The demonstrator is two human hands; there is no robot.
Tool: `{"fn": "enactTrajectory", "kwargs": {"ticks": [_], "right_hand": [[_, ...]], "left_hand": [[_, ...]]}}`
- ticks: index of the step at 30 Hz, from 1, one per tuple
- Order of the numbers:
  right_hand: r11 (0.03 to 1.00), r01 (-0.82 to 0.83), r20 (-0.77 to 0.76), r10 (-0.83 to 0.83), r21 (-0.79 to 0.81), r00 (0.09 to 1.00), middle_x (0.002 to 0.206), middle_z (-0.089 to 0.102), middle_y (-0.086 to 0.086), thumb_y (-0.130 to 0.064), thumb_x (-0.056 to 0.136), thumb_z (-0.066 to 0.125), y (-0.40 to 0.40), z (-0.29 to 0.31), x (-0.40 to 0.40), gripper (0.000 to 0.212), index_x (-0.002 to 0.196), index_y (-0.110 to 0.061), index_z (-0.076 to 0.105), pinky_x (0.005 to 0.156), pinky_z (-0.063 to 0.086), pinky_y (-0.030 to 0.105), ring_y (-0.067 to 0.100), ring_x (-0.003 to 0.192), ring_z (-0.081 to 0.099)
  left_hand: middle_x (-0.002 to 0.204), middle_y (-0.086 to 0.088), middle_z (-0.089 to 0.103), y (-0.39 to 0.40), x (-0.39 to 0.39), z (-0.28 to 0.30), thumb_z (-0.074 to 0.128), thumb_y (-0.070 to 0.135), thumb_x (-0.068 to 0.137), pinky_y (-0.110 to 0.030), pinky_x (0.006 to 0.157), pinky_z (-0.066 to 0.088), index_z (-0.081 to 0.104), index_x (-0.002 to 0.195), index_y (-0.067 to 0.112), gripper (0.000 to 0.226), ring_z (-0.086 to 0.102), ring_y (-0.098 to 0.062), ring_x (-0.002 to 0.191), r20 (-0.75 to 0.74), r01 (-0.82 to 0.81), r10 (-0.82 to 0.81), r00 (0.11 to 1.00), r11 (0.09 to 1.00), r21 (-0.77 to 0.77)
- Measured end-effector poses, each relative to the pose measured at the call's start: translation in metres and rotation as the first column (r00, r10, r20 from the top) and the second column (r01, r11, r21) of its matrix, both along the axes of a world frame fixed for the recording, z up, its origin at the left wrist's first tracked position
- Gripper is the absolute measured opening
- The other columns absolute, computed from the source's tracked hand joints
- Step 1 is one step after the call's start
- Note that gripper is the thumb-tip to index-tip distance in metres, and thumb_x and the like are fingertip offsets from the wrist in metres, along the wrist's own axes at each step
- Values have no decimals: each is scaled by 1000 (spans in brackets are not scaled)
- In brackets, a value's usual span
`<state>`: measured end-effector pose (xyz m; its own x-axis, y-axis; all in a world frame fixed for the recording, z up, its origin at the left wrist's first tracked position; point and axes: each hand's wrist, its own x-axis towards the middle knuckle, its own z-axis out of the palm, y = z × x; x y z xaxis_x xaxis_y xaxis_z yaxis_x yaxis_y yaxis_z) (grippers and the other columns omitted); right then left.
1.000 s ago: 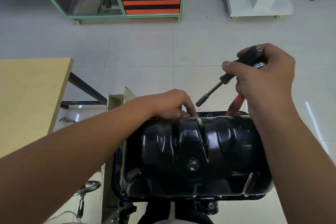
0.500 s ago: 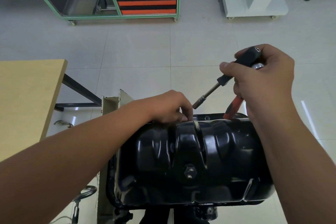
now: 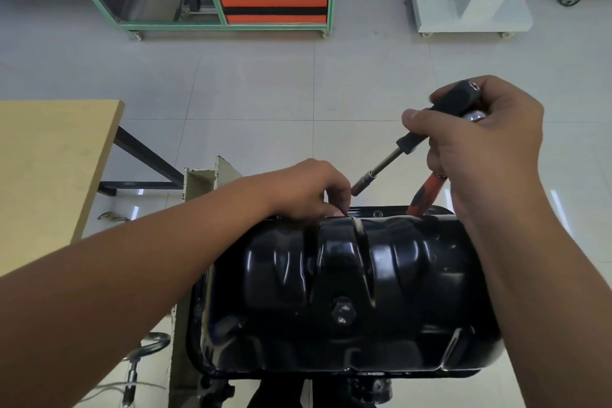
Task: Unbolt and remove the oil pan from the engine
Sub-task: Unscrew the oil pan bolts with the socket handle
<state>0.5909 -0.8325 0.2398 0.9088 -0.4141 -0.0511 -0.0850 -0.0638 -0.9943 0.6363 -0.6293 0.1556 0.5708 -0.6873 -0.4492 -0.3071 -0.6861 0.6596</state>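
Observation:
The black oil pan (image 3: 390, 275) lies bottom-up in the middle of the view, its drain plug (image 3: 342, 311) facing me. My left hand (image 3: 308, 190) reaches over to the pan's far flange, with thumb and fingertips pinched together on a small bolt that they mostly hide. Above the pan's far right corner, my right hand (image 3: 483, 142) grips a black-handled nut driver (image 3: 443, 113) whose metal tip (image 3: 361, 184) points down-left towards my left fingers. The same hand also holds a red-handled tool (image 3: 427, 192) that touches the far flange.
A wooden table (image 3: 49, 159) stands at the left, and the cream metal engine stand (image 3: 202, 182) rises beside the pan. A metal handle (image 3: 149, 346) hangs at lower left. Across the tiled floor stand a green-framed cart (image 3: 205, 23) and a white cart (image 3: 463, 20).
The driver tip has come a little closer to my left fingers. My left hand stays pinched at the far flange, and the pan has not moved.

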Motion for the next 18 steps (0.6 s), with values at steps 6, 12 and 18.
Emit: {"fn": "enactTrajectory", "kwargs": {"ticks": [6, 12, 18], "right_hand": [[1000, 1, -14, -1, 20, 1000, 74, 60, 7, -14, 61, 88, 0, 1, 0, 27, 77, -19, 67, 49, 41, 25, 19, 53, 50], [1000, 6, -18, -5, 26, 1000, 71, 60, 6, -14, 59, 89, -1, 0, 1, 28, 75, -20, 67, 49, 41, 25, 21, 54, 48], [998, -6, -5, 6, 58, 1000, 68, 56, 4, -9, 60, 88, -1, 0, 2, 28, 75, -17, 66, 46, 40, 21, 16, 47, 47]], "left_hand": [[99, -2, 73, 0, 0, 2, 70, 14, 97, -29, 76, 51, 75, 94, 35, 22, 63, -15, 77, -44, 45, -44, 998, 999, 22], [75, 39, 63, 0, 0, -1, 71, 12, 96, -6, 62, 39, 76, 100, 23, 12, 58, 10, 66, -35, 27, -26, 999, 1000, 9], [84, 17, 70, 1, 0, -1, 69, 13, 97, -23, 73, 50, 71, 92, 38, 26, 60, -1, 69, -44, 28, -27, 999, 999, 32]]}}
